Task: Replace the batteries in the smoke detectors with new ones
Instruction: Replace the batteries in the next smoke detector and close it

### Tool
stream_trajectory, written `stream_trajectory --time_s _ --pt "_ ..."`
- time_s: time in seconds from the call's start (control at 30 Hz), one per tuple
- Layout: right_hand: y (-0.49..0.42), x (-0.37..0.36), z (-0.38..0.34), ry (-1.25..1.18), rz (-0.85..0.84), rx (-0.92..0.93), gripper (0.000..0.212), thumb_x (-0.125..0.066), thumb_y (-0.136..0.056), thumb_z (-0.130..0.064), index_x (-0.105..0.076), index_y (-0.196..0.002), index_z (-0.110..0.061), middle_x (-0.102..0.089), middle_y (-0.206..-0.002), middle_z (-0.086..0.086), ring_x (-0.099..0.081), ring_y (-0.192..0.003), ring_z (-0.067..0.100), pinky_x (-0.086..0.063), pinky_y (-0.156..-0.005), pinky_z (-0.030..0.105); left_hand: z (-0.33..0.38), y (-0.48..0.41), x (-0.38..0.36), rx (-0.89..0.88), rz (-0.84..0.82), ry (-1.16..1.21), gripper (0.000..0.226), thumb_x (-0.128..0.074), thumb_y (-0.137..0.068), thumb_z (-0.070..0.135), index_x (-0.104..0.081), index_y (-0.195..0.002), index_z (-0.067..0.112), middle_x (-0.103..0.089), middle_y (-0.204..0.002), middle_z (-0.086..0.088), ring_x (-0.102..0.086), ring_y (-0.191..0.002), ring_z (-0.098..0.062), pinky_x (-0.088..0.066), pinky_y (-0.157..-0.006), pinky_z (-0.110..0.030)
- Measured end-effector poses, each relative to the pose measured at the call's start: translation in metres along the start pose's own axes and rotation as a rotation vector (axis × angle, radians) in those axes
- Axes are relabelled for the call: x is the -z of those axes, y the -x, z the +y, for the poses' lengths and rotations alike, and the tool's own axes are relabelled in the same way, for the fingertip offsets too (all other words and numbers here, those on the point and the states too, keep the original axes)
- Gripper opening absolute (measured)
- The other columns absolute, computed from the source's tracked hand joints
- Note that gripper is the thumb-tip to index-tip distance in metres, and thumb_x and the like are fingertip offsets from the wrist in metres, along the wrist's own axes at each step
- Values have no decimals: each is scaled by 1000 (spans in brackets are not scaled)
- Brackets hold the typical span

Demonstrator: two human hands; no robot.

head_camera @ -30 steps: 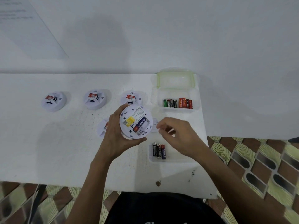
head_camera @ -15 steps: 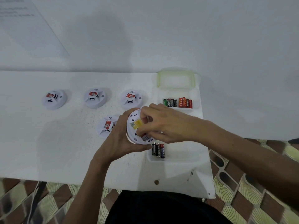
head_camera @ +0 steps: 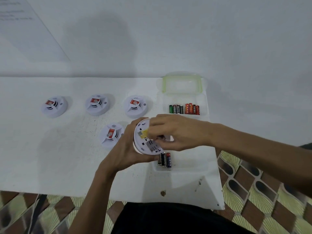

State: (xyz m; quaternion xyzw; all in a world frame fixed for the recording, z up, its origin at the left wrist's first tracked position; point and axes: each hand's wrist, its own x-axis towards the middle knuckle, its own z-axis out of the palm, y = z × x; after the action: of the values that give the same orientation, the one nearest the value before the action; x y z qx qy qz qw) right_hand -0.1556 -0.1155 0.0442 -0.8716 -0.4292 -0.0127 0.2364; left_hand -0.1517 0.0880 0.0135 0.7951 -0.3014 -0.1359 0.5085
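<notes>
Five smoke detectors show in the head view. The left grip is wrapped round the rim of the held detector, which is lifted off the white surface toward its right side. It is tilted so that its underside and a yellow label face the camera. The right grip lies over that underside with fingers curled down at the battery bay. Something dark shows between the fingertips, but I cannot tell whether it is grasped. In a row at the back stand the left detector, the middle detector and the right detector, all face up. The fourth detector sits nearer, just beside the left grip. At the back right the far tray holds a row of mixed batteries, with a green-rimmed lid just behind it. The near tray holds three batteries, just below the held detector.
</notes>
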Motion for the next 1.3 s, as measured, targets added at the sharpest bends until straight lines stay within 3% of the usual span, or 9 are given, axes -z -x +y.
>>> stream_trajectory --time_s 0.13,0.27,0.43,0.5,0.67,0.8,1.03,1.2,1.3 --pt "16 -5 -4 -424 250 -322 9 -67 -88 -8 -60 -92 -6 -63 -86 1 -62 -81 20 -55 -74 34 -14 0 3 -15 52 -69 86 -82 -59 44 -32 -127 58 -45 -125 36 -48 -117 4 -40 -94 -9" --pt "38 -21 -7 -744 410 -607 18 -72 -85 -8 -56 -92 -7 -66 -85 2 -69 -79 24 -59 -76 42 -34 5 8 21 86 -103 92 -84 -59 45 -34 -136 38 -47 -131 17 -48 -122 -14 -45 -101 -36" --pt "64 -55 -8 -677 202 -921 15 -73 -85 -14 -58 -88 -17 -70 -83 1 -71 -71 14 -61 -74 39 -42 3 15 73 104 -156 95 -80 -56 54 -37 -137 28 -47 -130 11 -44 -120 0 -34 -96 -6" --pt "67 -71 -9 -571 97 -993 14 -72 -85 -20 -58 -87 -22 -70 -83 -1 -70 -70 11 -61 -75 38 -43 2 15 80 115 -151 96 -80 -55 53 -37 -137 25 -48 -130 9 -44 -119 1 -33 -94 -3" --pt "61 -85 -7 -476 32 -1076 7 -65 -88 -16 -59 -87 -20 -70 -83 2 -69 -73 21 -60 -68 41 -45 -1 12 90 119 -149 99 -81 -54 53 -36 -138 27 -45 -130 10 -44 -121 -2 -38 -97 -12" --pt "59 -82 -4 -476 -30 -1073 7 -62 -90 -14 -61 -90 -20 -70 -85 2 -68 -72 14 -61 -72 38 -47 -2 12 86 116 -151 96 -80 -55 54 -35 -137 33 -46 -131 10 -45 -121 -5 -41 -98 -24" --pt "40 -30 8 -516 -29 -1005 11 -58 -95 -13 -59 -86 -18 -70 -76 4 -71 -63 13 -62 -65 33 -47 -2 13 85 129 -141 94 -80 -54 54 -33 -134 41 -46 -130 12 -45 -120 -5 -41 -98 -26" --pt "20 -5 54 -261 178 -971 8 -58 -92 -15 -65 -91 -19 -64 -78 -6 -63 -67 14 -50 -58 27 -50 -2 16 86 136 -152 95 -78 -54 57 -34 -135 35 -46 -130 12 -45 -120 -3 -39 -99 -24" --pt "14 -9 96 -111 140 -1010 12 -59 -91 -18 -66 -101 -18 -66 -95 2 -60 -78 19 -45 -65 26 -50 -2 17 86 139 -155 94 -76 -54 59 -32 -134 38 -44 -130 17 -43 -119 2 -37 -98 -17"
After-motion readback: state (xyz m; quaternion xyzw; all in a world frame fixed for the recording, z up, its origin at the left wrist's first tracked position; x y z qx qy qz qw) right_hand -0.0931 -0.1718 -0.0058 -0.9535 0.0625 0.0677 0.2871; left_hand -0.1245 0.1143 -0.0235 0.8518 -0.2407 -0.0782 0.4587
